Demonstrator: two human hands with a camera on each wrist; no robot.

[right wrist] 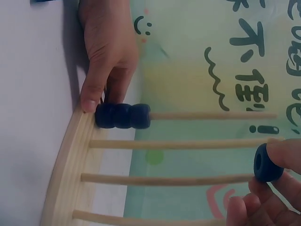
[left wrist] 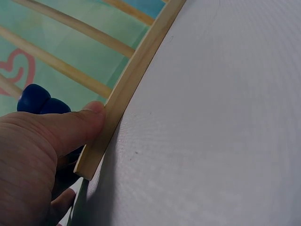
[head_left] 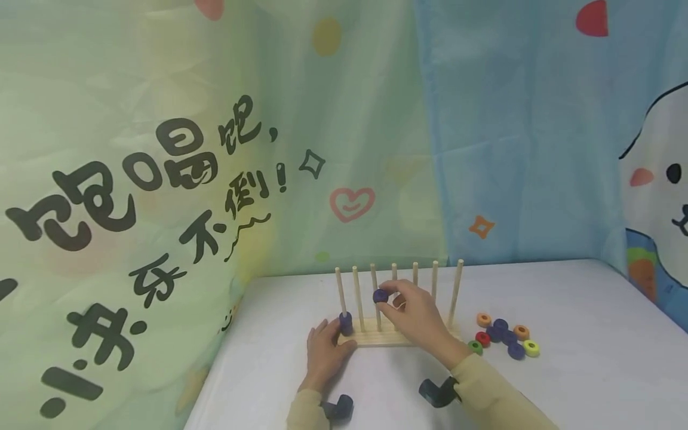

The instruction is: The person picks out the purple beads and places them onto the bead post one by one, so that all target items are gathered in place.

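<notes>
Pale bare wood rack, pegs smooth, matt. Painted rings, slight sheen; dark blue ring likewise. Bench fine-textured matt white. Printed cloth backdrop, soft folds.

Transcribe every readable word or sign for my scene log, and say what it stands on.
"喝": green curtain, in black brush lettering.
"不倒!": same curtain, on the line below.
Other characters on the curtain: too stylised or cut off to read with certainty.
Peg rack, blue ring, loose rings: no text.
</notes>
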